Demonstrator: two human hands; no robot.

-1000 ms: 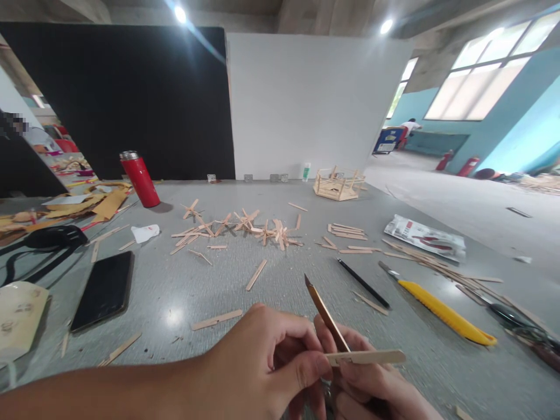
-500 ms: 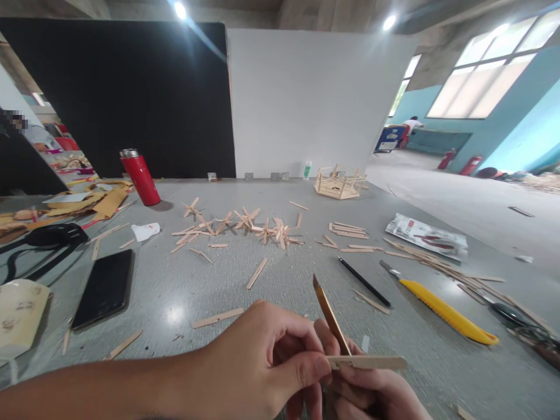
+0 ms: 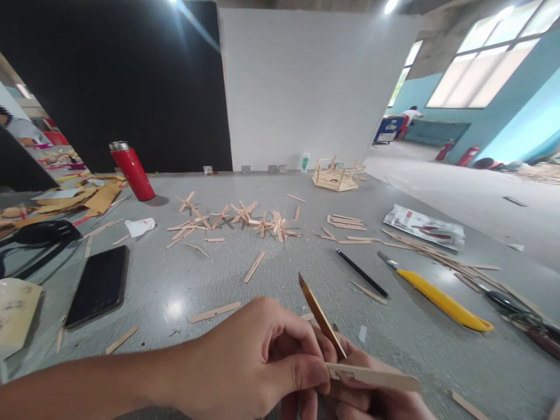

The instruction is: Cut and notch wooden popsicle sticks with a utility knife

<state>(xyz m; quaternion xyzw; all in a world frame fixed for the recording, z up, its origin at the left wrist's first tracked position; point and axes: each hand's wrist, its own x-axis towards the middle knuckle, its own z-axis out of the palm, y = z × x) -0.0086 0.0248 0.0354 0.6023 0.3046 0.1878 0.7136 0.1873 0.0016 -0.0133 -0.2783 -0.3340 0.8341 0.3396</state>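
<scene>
My left hand pinches one end of a wooden craft stick between thumb and fingers. A small notch shows in the stick near my left thumb. My right hand, partly hidden behind the stick and the left fingers, holds a gold-coloured craft knife. Its blade points up and away to the left, clear of the stick. The right fingers also lie against the stick's underside. Beyond my hands, several craft sticks lie loose on the grey table.
A yellow utility knife and a black pen-like tool lie to the right. At the back are a stick-built frame, a heap of sticks and a red flask. A phone lies left.
The view has shifted slightly. The craft knife has swung left, and the free end of the stick has tipped down to the right. Both hands keep their hold.
</scene>
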